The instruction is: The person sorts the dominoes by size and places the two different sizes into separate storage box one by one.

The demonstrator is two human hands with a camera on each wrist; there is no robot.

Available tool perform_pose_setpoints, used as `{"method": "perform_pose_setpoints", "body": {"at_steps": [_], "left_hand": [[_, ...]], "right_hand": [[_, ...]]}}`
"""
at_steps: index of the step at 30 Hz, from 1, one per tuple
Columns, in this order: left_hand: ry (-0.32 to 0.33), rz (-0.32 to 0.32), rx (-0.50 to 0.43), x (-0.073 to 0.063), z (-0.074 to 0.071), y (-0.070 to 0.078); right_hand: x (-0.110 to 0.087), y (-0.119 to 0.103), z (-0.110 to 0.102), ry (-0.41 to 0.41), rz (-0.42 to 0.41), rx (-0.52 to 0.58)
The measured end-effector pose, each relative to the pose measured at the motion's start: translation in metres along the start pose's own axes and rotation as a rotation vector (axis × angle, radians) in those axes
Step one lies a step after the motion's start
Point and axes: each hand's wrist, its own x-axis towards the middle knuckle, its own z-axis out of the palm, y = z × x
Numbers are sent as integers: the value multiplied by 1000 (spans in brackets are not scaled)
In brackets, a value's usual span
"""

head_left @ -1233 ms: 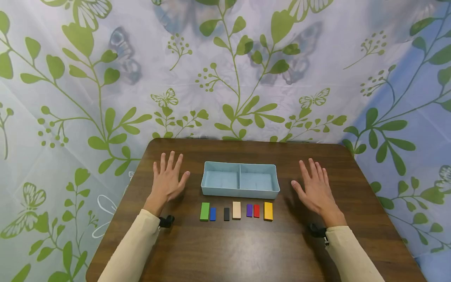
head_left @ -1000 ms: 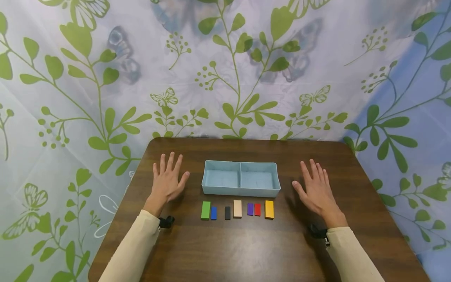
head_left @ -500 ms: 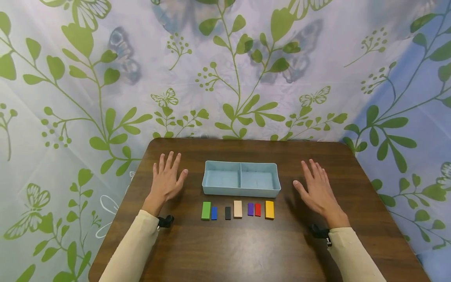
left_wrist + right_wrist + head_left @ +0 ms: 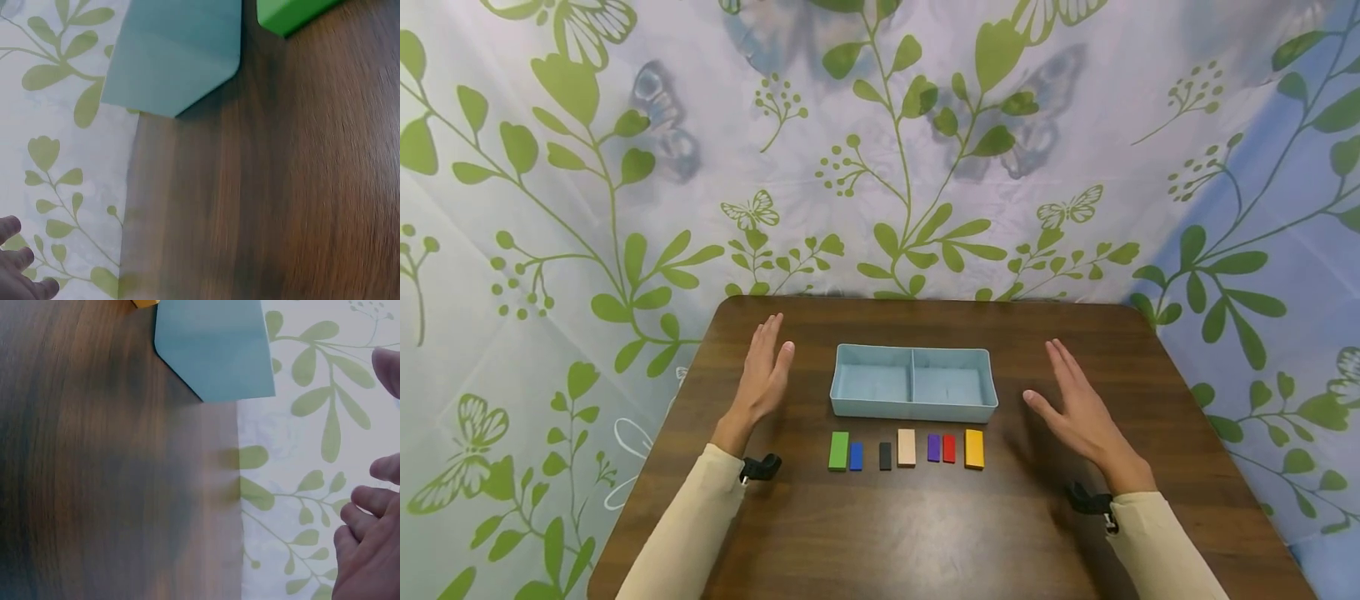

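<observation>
My left hand [image 4: 762,379] is left of the light blue two-compartment tray [image 4: 913,410], fingers straight, holding nothing. On the tray's other side my right hand [image 4: 1078,412] also has straight fingers and holds nothing. In front of the tray lies a row of small blocks: green [image 4: 838,451], blue [image 4: 856,457], black [image 4: 885,456], beige [image 4: 906,447], purple [image 4: 933,447], red [image 4: 949,448] and yellow [image 4: 973,449]. Both tray compartments show bare floors. In the left wrist view the green block's corner shows; in the right wrist view, the yellow one's edge.
Everything stands on a dark brown wooden table [image 4: 880,533]. Behind it hangs a cloth [image 4: 820,217] printed with green leaves and butterflies. Each wrist wears a black strap with a small camera [image 4: 763,467].
Both hands have turned from palms down with spread fingers to more edge-on, fingers closer together. The tray and blocks have stayed in place.
</observation>
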Motion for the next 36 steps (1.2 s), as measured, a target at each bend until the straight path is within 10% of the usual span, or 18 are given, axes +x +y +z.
{"method": "perform_pose_setpoints", "body": {"at_steps": [22,36], "left_hand": [[73,-28,-425,8,24,17],[90,36,-557,14,55,-1]], "right_hand": [[-14,-16,3,21,-40,56],[-25,-18,15,30,-62,50]]}}
